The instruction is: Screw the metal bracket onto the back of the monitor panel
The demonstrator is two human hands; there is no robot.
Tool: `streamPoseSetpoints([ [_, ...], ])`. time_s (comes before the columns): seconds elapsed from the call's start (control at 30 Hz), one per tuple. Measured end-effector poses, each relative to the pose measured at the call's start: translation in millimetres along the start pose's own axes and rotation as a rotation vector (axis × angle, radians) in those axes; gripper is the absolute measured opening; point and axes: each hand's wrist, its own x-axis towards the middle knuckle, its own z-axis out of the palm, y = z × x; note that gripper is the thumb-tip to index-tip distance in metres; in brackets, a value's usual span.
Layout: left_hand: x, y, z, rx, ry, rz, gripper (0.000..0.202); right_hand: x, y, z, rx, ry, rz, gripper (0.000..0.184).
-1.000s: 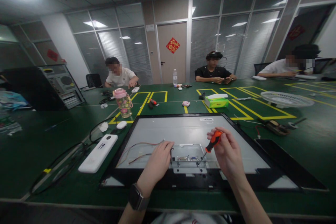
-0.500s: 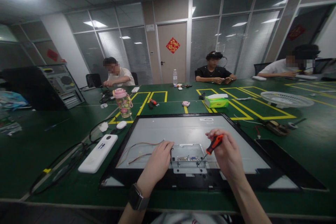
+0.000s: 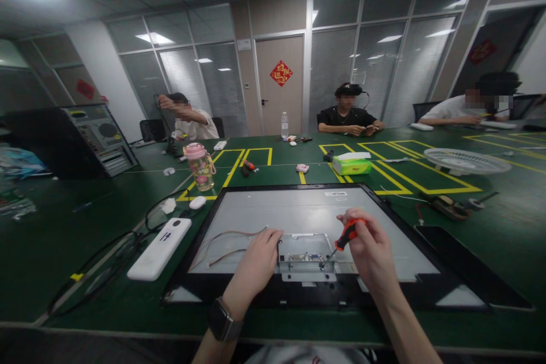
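A screen panel (image 3: 256,207) with a black frame lies on the table before me, its pale metal back upward. At its near middle sits a metal bracket (image 3: 305,243) with a row of connector ports (image 3: 305,257). My left hand (image 3: 258,253) is closed over the bracket's left side, thumb hidden. My right hand (image 3: 371,244) grips a red-and-black screwdriver (image 3: 346,235). It is tilted, its tip at the right end of the port row; the screw itself is too small to make out. Thin loose wires (image 3: 222,234) lie left of my left hand.
A white power bank (image 3: 160,250) and black cables (image 3: 98,267) lie to the left. Beyond the panel stand a pink-lidded bottle (image 3: 200,168) and a green tissue pack (image 3: 352,165). On the right lies a dark flat panel (image 3: 469,267). Several people sit across the table.
My right hand has turned slightly on the screwdriver handle, while the tip stays at the same spot. My left hand is still. The person at far left has raised an arm.
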Motion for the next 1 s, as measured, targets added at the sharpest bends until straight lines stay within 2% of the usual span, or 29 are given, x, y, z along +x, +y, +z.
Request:
streamPoseSetpoints([
  [0.13,-1.1,0.1,-0.2,0.001,0.012,0.005,0.046,-0.9,-1.7,2.0,0.034,-0.022,0.057,0.026],
  [0.37,-1.9,2.2,-3.7,0.009,0.000,0.008,0.046,0.1,-3.2,2.3,-0.022,-0.014,-0.027,0.020],
  [0.6,-1.1,5.3,-6.2,0.015,-0.034,-0.020,0.047,-2.1,-2.7,1.5,0.025,-0.049,0.068,0.027],
  [0.73,-1.2,4.9,-5.3,0.013,-0.018,-0.010,0.047,-2.9,-2.1,1.6,-0.033,-0.070,-0.002,0.027],
  [1.0,-0.7,2.1,-3.0,-0.006,-0.002,0.002,0.048,-1.6,-2.4,1.3,-0.337,0.011,-0.248,0.012],
])
